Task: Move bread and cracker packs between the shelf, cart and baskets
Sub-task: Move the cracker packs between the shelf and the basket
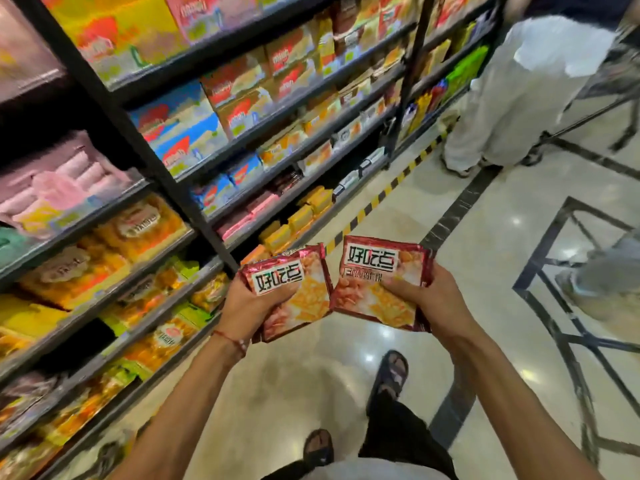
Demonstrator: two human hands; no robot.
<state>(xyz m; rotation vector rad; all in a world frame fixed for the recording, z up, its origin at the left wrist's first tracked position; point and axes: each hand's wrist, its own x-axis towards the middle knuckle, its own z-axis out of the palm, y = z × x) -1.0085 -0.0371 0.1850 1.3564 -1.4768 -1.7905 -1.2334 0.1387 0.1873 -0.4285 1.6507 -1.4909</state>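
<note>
Two red cracker packs with white label panels are held side by side at waist height over the aisle floor, their inner edges nearly touching. The left hand [256, 301] grips the left cracker pack [304, 296] from its outer side, thumb curled across the label. The right hand [427, 299] grips the right cracker pack [377, 271] the same way, thumb lying over its front. A red thread bracelet [231, 340] circles the left wrist.

Just behind the packs, on the left, runs a black shelf [138, 143] stacked with yellow, orange, blue and pink snack packs, all blurred; yellow packs [287, 230] sit on its lowest tier near the left pack. Yellow-black hazard tape [381, 195] lines the floor along the shelf base. Below the hands are the person's sandalled feet [391, 372]. To the right stands a black metal frame [543, 244], and farther up the aisle another person in white trousers [512, 98] stands close to the shelf.
</note>
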